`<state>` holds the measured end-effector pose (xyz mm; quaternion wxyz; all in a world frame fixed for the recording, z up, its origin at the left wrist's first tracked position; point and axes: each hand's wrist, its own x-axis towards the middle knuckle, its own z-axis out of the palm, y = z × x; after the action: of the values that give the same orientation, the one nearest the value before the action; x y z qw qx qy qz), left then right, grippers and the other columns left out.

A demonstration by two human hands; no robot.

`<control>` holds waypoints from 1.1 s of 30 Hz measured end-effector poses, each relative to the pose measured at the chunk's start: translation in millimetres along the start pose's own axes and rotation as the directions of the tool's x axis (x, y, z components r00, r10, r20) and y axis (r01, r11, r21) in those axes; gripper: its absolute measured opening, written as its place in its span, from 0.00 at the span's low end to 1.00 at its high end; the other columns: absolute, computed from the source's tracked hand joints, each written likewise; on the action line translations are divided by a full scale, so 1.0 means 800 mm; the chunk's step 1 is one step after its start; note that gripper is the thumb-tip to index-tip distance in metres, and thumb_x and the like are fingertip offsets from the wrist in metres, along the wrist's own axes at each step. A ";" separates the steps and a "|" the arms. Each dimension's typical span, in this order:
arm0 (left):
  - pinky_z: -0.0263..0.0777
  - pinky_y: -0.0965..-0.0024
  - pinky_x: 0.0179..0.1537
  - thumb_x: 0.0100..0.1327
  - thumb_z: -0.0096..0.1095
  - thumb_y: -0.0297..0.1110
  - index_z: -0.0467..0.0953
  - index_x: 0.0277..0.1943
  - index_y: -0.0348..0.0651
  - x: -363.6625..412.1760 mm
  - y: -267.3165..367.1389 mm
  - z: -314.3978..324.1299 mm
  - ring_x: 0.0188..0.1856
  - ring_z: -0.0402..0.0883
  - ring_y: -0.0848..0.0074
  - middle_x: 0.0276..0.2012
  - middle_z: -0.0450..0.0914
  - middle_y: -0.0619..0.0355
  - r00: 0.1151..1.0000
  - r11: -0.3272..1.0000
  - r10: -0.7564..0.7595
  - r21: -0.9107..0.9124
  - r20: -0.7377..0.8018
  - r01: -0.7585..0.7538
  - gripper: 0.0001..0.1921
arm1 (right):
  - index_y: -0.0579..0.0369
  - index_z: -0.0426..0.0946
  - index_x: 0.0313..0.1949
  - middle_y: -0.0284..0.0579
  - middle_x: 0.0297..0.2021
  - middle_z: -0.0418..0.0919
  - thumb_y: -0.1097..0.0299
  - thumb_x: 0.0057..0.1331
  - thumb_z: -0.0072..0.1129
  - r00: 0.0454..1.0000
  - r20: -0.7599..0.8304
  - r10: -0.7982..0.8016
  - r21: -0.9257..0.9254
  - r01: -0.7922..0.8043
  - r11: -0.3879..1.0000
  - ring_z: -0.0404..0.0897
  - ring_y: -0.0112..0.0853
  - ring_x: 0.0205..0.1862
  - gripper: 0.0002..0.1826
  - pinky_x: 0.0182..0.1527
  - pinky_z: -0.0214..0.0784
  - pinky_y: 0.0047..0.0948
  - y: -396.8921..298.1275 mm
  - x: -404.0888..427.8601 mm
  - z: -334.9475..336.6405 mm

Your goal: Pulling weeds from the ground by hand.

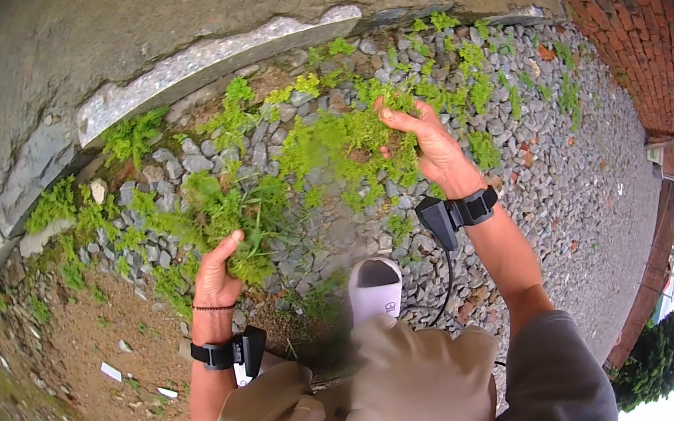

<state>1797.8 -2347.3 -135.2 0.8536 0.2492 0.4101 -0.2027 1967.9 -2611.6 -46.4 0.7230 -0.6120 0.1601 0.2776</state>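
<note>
My left hand (pixel 220 275) is closed around a clump of uprooted green weeds (pixel 239 219) with long grass blades among them. My right hand (pixel 424 137) grips a second clump of feathery green weeds (pixel 368 133), and brown soil shows at its roots. Both clumps are above gravel where more low green plants grow. The fingers of my left hand are mostly hidden behind its clump. Each wrist wears a black strap with a black device; a cable hangs from the right one.
A concrete wall with a broken stone edging (pixel 207 59) runs along the far side. A red brick wall (pixel 644 23) rises at the right. Grey gravel (pixel 546 197) spreads to the right, and bare soil (pixel 85 330) with white scraps lies left. My light slider sandal (pixel 376 290) rests on the gravel.
</note>
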 end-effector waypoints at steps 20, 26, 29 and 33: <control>0.60 0.68 0.50 0.51 0.57 0.36 0.64 0.49 0.42 -0.009 -0.008 0.025 0.50 0.63 0.72 0.47 0.65 0.58 0.994 0.974 0.081 -0.218 0.071 -0.064 0.22 | 0.59 0.58 0.48 0.51 0.42 0.59 0.75 0.46 0.55 0.771 0.536 -0.345 -0.550 0.629 0.549 0.70 0.46 0.34 0.27 0.34 0.67 0.38 0.095 -0.064 0.184; 0.63 0.62 0.46 0.45 0.59 0.36 0.69 0.45 0.42 -0.030 0.021 0.019 0.45 0.69 0.69 0.42 0.72 0.58 0.990 0.976 0.127 -0.172 -0.055 -0.135 0.21 | 0.57 0.64 0.44 0.50 0.44 0.61 0.71 0.49 0.56 0.792 0.486 -0.369 -0.702 0.605 0.376 0.73 0.41 0.30 0.21 0.33 0.68 0.35 0.065 -0.057 0.141; 0.62 0.62 0.50 0.47 0.57 0.37 0.61 0.53 0.40 -0.047 0.045 0.011 0.47 0.69 0.66 0.48 0.70 0.53 0.949 0.946 0.293 -0.175 0.115 -0.271 0.28 | 0.57 0.64 0.46 0.49 0.42 0.62 0.71 0.49 0.57 0.905 0.312 -0.290 -0.842 0.405 0.357 0.74 0.40 0.30 0.23 0.31 0.68 0.36 0.091 -0.006 0.075; 0.65 0.62 0.48 0.46 0.57 0.37 0.61 0.53 0.40 -0.067 0.069 -0.003 0.45 0.71 0.67 0.47 0.70 0.52 0.894 0.883 0.443 -0.199 0.062 -0.424 0.29 | 0.58 0.62 0.46 0.49 0.40 0.62 0.72 0.47 0.59 0.916 0.257 -0.309 -0.904 0.341 0.259 0.73 0.42 0.30 0.25 0.31 0.68 0.37 0.103 0.016 0.068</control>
<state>1795.6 -2294.2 -79.5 0.9168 0.2453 0.3146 0.0184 1922.8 -2547.8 -108.7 0.2818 -0.9289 -0.1675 0.1724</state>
